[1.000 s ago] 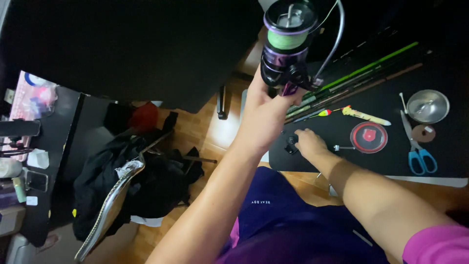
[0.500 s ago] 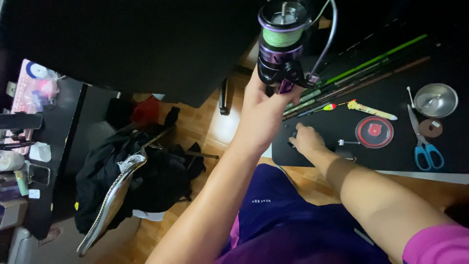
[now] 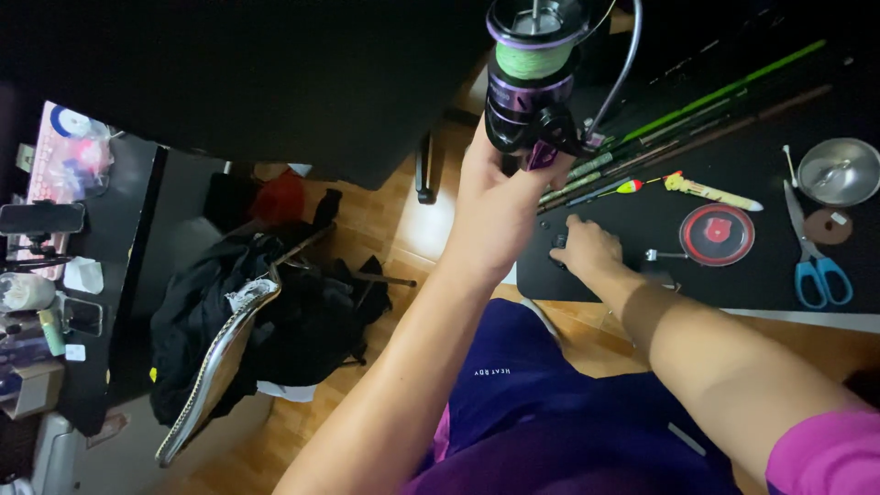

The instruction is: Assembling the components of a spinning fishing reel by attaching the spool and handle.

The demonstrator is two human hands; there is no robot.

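My left hand (image 3: 495, 206) is raised and grips the foot of a black and purple fishing reel (image 3: 532, 78) whose spool carries green line; its wire bail curves up to the right. My right hand (image 3: 584, 249) rests low on the black table (image 3: 669, 197), fingers curled over a small dark part that I cannot make out. Just right of that hand lie a short metal piece (image 3: 658, 256) and a round red line spool (image 3: 717, 234).
Several fishing rods (image 3: 706, 124) lie across the black table, with a yellow and red float (image 3: 632, 186), a yellow pen-like tool (image 3: 710, 192), blue scissors (image 3: 818, 266) and a metal bowl (image 3: 839, 171). Dark clothes (image 3: 266, 321) pile on the wooden floor; a cluttered black shelf (image 3: 101, 266) stands left.
My left hand has lifted the reel a little higher and nearer the camera. My right hand has stayed on the table near the red spool.
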